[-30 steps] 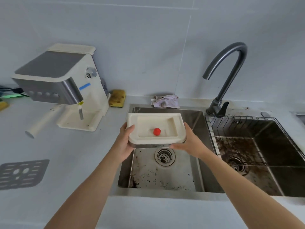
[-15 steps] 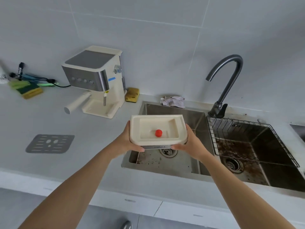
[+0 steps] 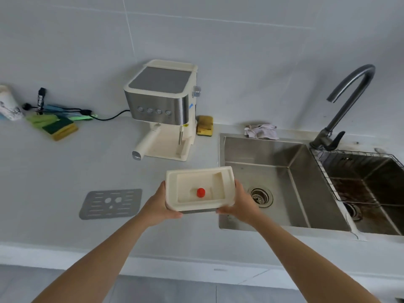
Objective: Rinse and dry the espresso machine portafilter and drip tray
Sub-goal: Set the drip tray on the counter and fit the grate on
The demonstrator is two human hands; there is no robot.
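I hold the cream drip tray (image 3: 220, 174), which has a red float button in its well, level over the left rim of the sink. My left hand (image 3: 160, 204) grips its left end and my right hand (image 3: 239, 203) grips its right end. The espresso machine (image 3: 162, 101) stands on the counter behind, with the cream-handled portafilter (image 3: 145, 143) locked in and pointing front-left. The grey metal tray grate (image 3: 111, 203) lies flat on the counter to the left.
The left sink basin (image 3: 273, 167) has a drain strainer; the right basin holds a wire rack (image 3: 358, 171) and brown residue. A curved dark faucet (image 3: 345, 106) stands behind. A crumpled cloth (image 3: 261, 131), a yellow sponge (image 3: 204, 125), more sponges (image 3: 59, 127) and a power cord lie by the wall.
The drip tray, held in both hands, has shifted left from over the basin toward the counter edge. My view has pulled back and turned left, showing more counter.
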